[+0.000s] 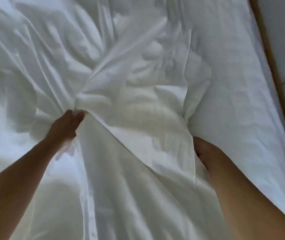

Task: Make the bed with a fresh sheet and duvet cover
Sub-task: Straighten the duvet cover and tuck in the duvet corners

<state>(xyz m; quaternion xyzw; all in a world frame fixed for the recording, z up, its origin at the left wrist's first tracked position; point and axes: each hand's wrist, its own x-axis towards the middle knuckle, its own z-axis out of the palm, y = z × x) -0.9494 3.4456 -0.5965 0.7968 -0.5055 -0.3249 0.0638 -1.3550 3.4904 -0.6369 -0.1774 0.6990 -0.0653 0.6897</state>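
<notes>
My left hand gripped a bunched fold of the duvet cover | my right hand sat at its edge, fingers hidden, grip unclear | cover lay crumpled on the sheet | best: draw both hands apart evenly, smoothing creases.

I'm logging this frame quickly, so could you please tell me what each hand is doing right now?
Left hand: grips a bunch of the white fabric.
Right hand: curled round the fabric's edge, fingertips hidden.
</notes>
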